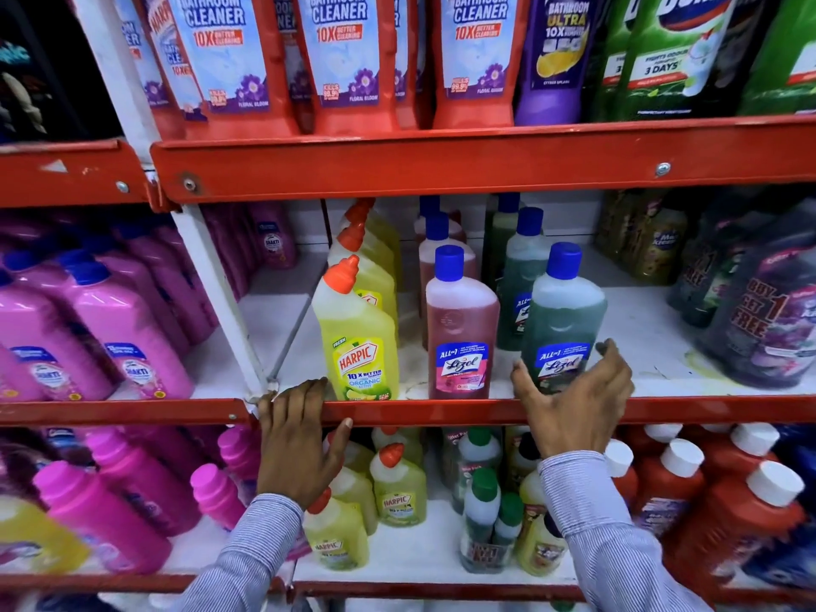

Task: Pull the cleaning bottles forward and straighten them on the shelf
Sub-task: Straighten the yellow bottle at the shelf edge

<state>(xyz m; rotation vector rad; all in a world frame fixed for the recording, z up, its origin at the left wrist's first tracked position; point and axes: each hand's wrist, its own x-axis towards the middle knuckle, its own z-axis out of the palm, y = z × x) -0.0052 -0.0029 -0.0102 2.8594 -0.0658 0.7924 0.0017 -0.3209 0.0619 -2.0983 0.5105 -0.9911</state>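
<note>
On the middle shelf, a yellow Harpic bottle (360, 337) with an orange cap stands at the front edge, more of the same lined up behind it. Beside it stands a pink Lizol bottle (461, 329) with a blue cap. To its right a green Lizol bottle (565, 315) stands near the front, tilted slightly. My right hand (578, 404) cups the base of that green bottle, thumb on its left and fingers on its right. My left hand (296, 439) rests on the shelf's red front rail (419, 413), fingers over the edge, just left of the Harpic bottle.
More Lizol bottles (521, 276) stand deeper on the shelf. Dark multipacks (759, 311) fill the right side, pink bottles (110, 329) the neighbouring bay. Red bathroom cleaner bottles (353, 59) line the shelf above. The lower shelf holds small yellow, green and red bottles (397, 488).
</note>
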